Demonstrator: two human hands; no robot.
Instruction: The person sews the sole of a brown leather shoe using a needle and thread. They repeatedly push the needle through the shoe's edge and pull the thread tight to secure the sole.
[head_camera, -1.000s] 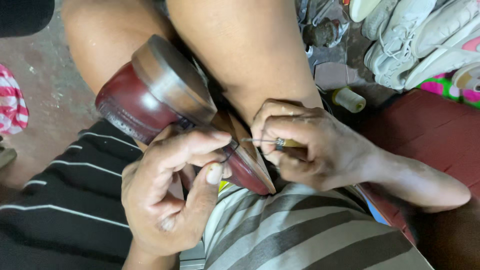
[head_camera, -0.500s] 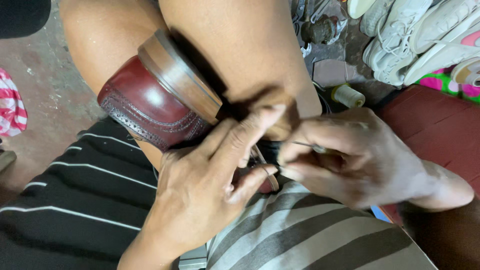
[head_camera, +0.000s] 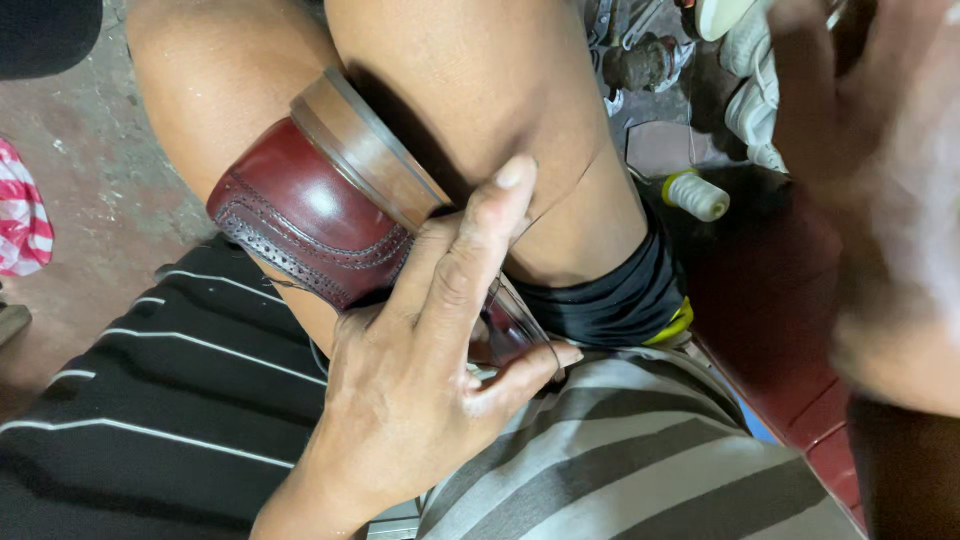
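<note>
- At 9 o'clock a red-and-white striped cloth (head_camera: 22, 215) lies on the floor (head_camera: 95, 170), well apart from the work.
- At the centre the shoe (head_camera: 310, 215) sits wedged between the person's bare knees, sole (head_camera: 365, 150) turned up toward 1 o'clock. The legs seem to act as a clamp, so the shoe keeps steady without a counter.
- The shoe is dark red polished leather with a punched, stitched pattern along its seams. The sole is a tan layered edge, clean and flat.
- The left hand (head_camera: 420, 370) lies over the near end of the shoe, fingers together and pressed along it, thumb hooked under toward 4 o'clock. I judge it pins that end against the lap.
- At 2 o'clock a pale thread spool (head_camera: 697, 195) with a yellow rim lies on its side near the knee, probably kept within reach.
- Beyond it, white sneakers (head_camera: 750, 100) and small metal tools (head_camera: 640, 55) crowd the top edge.
- At 3 o'clock the right hand (head_camera: 880, 200) is raised close to the camera and blurred, well clear of the shoe. I cannot tell whether its fingers are apart or closed.
</note>
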